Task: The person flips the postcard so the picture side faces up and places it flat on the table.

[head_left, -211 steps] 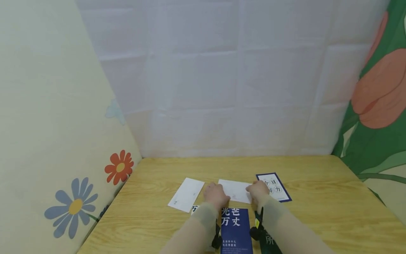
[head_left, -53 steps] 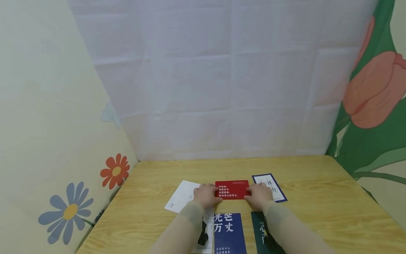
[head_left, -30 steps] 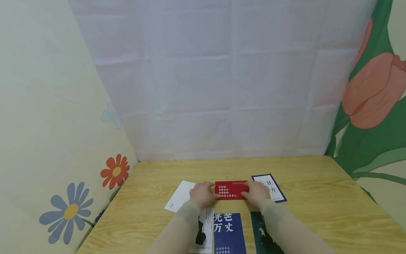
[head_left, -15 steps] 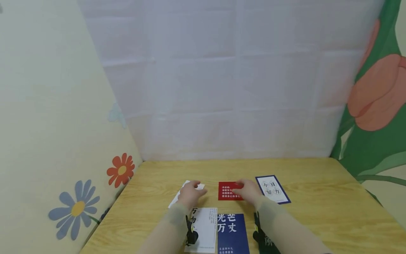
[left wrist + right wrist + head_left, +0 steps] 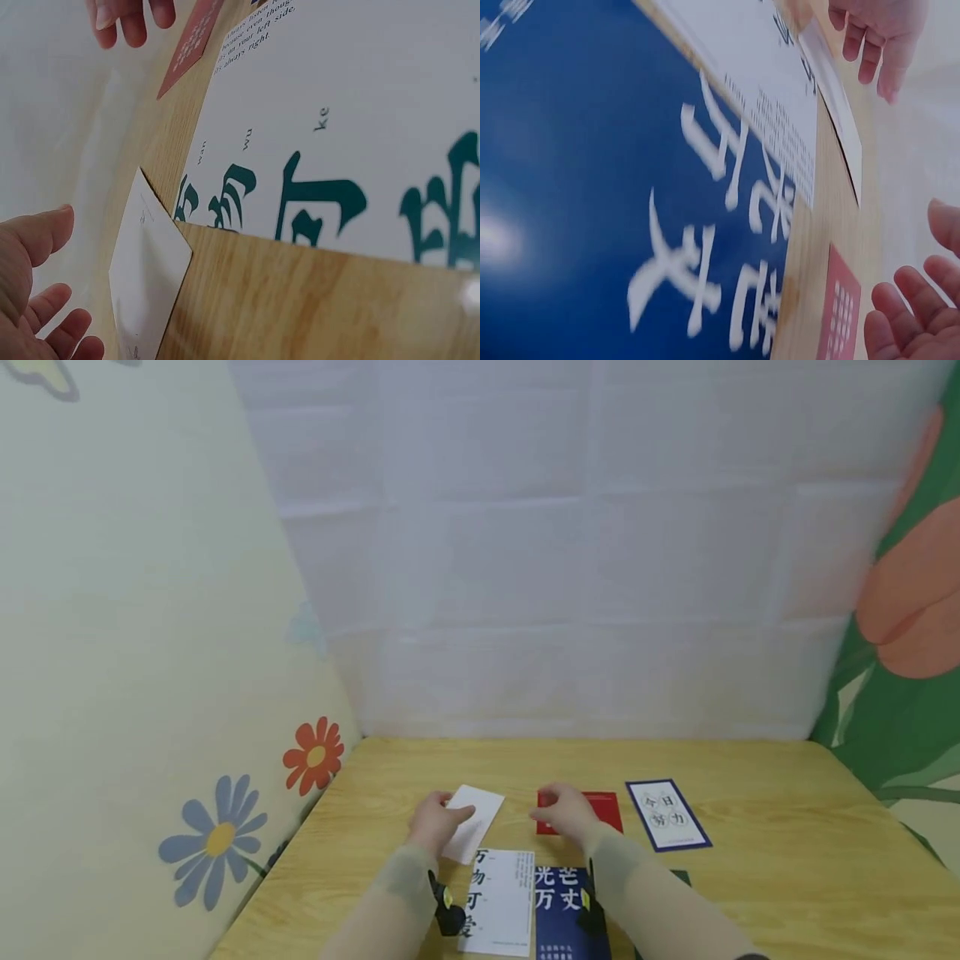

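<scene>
My left hand (image 5: 437, 823) hovers at the left edge of a white card (image 5: 480, 814), thumb and fingers spread apart. In the left wrist view, nothing lies between its thumb and curved fingers (image 5: 56, 339). My right hand (image 5: 567, 812) is over the left part of a red card (image 5: 606, 810) with white lettering, and hides some of it. The right wrist view shows that hand's fingers (image 5: 919, 296) loosely bent and holding nothing. The white card lies tilted on the table, with faint small print near its edges.
Nearer me lie a white card with large characters (image 5: 498, 906), a blue card (image 5: 562, 927) and a dark green card (image 5: 681, 877), mostly hidden by my right arm. A blue-bordered card (image 5: 667, 814) lies right on the wooden table (image 5: 765, 793). Fabric walls (image 5: 562, 568) stand behind.
The middle card showed white seven seconds ago; red shows there now. Both hands have since left its edges: the left moved left to the white card, the right leftward across the red one.
</scene>
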### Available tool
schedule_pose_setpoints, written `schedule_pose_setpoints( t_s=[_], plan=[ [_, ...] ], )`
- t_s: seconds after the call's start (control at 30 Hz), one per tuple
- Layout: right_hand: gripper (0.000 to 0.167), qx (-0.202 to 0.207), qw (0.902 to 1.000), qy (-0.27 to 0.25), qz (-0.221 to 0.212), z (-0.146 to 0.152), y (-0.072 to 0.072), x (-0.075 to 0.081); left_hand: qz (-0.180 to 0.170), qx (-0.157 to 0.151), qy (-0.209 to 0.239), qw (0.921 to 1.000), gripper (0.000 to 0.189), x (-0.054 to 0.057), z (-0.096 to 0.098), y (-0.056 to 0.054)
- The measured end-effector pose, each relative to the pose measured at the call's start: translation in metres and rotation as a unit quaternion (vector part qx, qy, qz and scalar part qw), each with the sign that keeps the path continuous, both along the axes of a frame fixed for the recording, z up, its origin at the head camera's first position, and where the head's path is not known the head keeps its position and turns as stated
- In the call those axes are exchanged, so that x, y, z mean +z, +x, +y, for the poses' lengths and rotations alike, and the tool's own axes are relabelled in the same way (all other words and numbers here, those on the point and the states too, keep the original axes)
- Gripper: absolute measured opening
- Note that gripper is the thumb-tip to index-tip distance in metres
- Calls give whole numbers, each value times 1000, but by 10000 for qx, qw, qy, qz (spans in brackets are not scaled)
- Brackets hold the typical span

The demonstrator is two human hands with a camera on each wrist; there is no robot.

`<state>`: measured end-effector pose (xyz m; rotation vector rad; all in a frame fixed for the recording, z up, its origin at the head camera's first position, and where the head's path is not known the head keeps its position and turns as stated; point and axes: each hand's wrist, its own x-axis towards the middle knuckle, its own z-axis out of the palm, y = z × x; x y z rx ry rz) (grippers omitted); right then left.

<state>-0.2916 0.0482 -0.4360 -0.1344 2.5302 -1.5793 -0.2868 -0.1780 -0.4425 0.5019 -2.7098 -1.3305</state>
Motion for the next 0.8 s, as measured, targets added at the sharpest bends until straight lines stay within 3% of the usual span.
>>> schedule_pose_setpoints(
  t_s=[0.3, 0.53, 0.8],
  plan=[
    [46, 193, 9996, -165, -122, -27, 4, -2, -218, 372, 143, 9990, 63, 3, -7, 11],
    [45, 107, 9989, -372, -259, -40, 2, -8, -343, 453, 22, 9984, 64, -1, -6, 11],
    [48, 83, 9963, -664, -530, -53, 4, -12, -797, 408, -971, 9912, 69, -7, -6, 12]
  ],
)
